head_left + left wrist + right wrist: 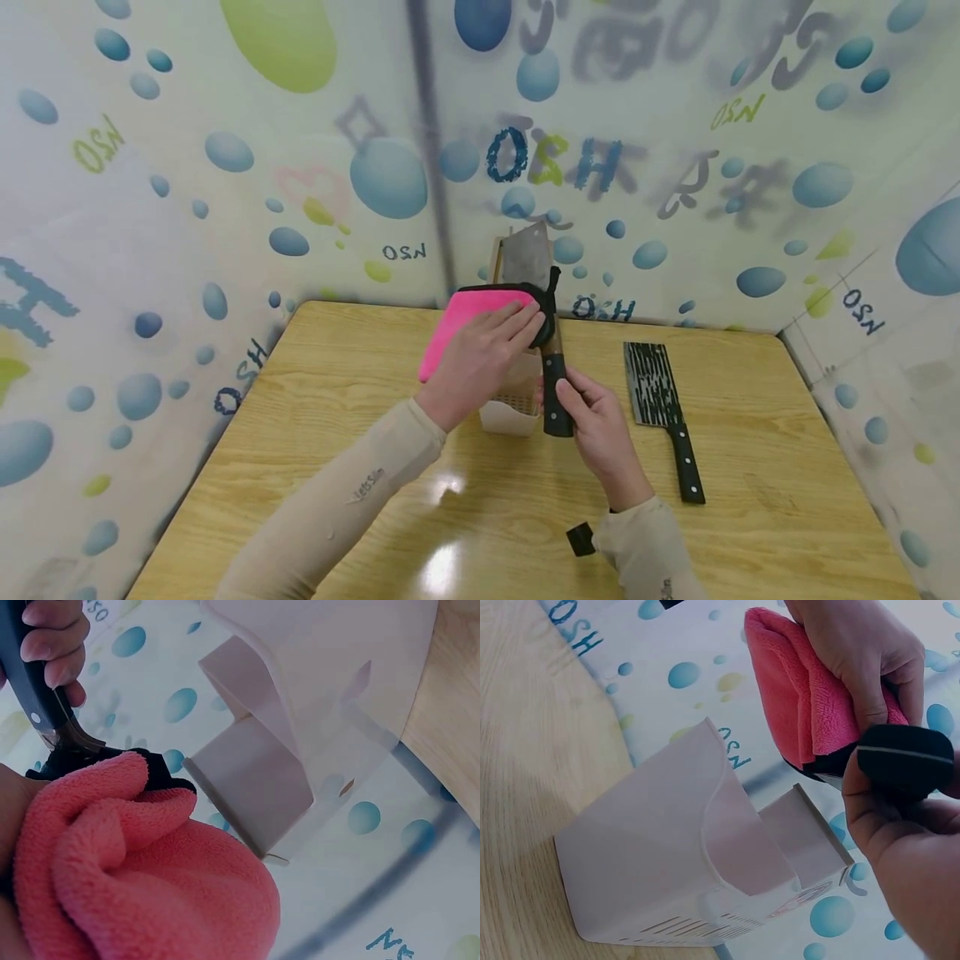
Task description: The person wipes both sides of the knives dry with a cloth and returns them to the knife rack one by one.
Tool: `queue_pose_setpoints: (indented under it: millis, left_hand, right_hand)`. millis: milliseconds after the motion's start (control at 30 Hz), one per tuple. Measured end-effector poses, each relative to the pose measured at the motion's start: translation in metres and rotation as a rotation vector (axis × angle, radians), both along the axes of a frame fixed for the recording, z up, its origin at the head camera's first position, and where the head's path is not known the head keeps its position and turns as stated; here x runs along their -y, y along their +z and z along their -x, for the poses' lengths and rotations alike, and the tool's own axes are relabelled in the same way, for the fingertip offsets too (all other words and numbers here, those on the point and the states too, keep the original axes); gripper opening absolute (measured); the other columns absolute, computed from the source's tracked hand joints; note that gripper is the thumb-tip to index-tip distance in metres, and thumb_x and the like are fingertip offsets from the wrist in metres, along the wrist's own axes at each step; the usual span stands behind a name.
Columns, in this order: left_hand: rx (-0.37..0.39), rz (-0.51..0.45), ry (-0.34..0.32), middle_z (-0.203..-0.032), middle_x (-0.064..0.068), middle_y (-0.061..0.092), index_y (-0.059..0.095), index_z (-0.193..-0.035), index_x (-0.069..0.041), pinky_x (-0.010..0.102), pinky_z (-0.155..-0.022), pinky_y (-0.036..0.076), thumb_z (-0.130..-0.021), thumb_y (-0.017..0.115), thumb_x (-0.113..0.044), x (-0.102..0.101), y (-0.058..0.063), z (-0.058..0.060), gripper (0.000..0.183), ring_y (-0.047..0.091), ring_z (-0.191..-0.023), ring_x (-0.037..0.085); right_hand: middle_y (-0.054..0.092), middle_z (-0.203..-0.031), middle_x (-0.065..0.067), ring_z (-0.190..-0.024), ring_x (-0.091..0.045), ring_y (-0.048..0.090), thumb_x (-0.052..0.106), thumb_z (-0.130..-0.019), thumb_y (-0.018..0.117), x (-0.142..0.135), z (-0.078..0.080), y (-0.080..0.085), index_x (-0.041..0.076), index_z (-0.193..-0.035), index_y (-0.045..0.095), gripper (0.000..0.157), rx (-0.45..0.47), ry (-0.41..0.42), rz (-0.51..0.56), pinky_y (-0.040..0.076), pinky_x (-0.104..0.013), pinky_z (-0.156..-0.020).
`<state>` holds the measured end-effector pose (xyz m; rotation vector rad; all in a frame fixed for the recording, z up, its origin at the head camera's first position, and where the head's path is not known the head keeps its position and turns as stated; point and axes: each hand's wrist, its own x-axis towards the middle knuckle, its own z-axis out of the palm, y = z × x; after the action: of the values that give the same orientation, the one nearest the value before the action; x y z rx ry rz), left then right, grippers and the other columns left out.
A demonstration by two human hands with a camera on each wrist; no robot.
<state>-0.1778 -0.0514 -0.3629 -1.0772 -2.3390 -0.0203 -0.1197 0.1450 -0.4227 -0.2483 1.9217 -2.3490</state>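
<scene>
My right hand (600, 421) grips the black riveted handle (556, 396) of a cleaver, held raised over the table. Its broad grey blade (527, 254) shows above a pink cloth (457, 321) with a black edge. My left hand (483, 354) pinches this folded cloth round the blade, thumb on one side and fingers on the other, as the right wrist view shows. The cloth hides the middle of the blade. Below and behind the hands stands a pale knife holder (652, 847) with slotted vents, partly covered by them in the head view.
A second cleaver (652, 383), its blade patterned black and silver, lies on the wooden table (337, 375) right of my right hand. Near the right sleeve is a small black square piece (581, 539). A patterned curtain-like wall (322, 167) rises behind the table.
</scene>
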Motion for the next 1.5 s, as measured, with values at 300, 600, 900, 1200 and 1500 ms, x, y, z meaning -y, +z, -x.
queue_pose_setpoints:
  millis: [300,600,900,1200,1500]
  left_hand:
    - [-0.025,-0.029,-0.016,-0.147,0.010,0.061,0.061,-0.143,-0.005,0.036,-0.113,0.048,-0.100,0.066,-0.004,-0.002,-0.004,-0.009,0.044,0.058,-0.136,0.026]
    - [-0.062,-0.056,-0.036,-0.144,0.009,0.063,0.065,-0.140,-0.007,0.035,-0.110,0.051,-0.100,0.068,-0.010,-0.006,-0.009,-0.016,0.040,0.060,-0.133,0.024]
    - [-0.063,-0.058,-0.038,-0.144,0.008,0.063,0.065,-0.140,-0.007,0.034,-0.112,0.049,-0.101,0.065,-0.004,-0.008,-0.010,-0.022,0.040,0.060,-0.133,0.024]
    - [-0.058,-0.057,-0.052,-0.145,0.008,0.062,0.064,-0.141,-0.007,0.035,-0.111,0.050,-0.100,0.066,-0.004,-0.010,-0.012,-0.029,0.041,0.059,-0.134,0.024]
    - [-0.079,-0.061,-0.056,-0.145,0.008,0.063,0.065,-0.140,-0.007,0.034,-0.108,0.052,-0.099,0.068,-0.006,-0.011,-0.010,-0.035,0.041,0.060,-0.133,0.025]
  right_hand:
    - [0.067,-0.117,0.000,-0.102,-0.011,0.068,0.014,-0.112,0.042,-0.003,-0.002,0.001,-0.014,-0.152,0.037,0.048,-0.072,0.061,0.014,0.060,-0.027,-0.093]
    - [0.066,-0.121,-0.001,-0.105,-0.013,0.066,0.015,-0.112,0.043,-0.003,-0.002,0.001,-0.013,-0.153,0.036,0.050,-0.101,0.026,0.040,0.059,-0.024,-0.092]
    - [0.063,-0.126,-0.011,-0.106,-0.018,0.067,0.015,-0.112,0.043,-0.003,0.000,0.005,-0.012,-0.152,0.039,0.049,-0.099,0.004,0.021,0.060,-0.025,-0.091]
    - [0.057,-0.140,-0.016,-0.112,-0.017,0.067,0.016,-0.112,0.043,-0.005,0.004,0.006,-0.011,-0.155,0.035,0.051,-0.092,-0.002,0.020,0.059,-0.024,-0.093]
    - [0.064,-0.129,0.005,-0.107,-0.009,0.068,0.013,-0.112,0.043,-0.005,0.005,0.008,-0.013,-0.154,0.034,0.050,-0.096,-0.013,0.029,0.059,-0.023,-0.093]
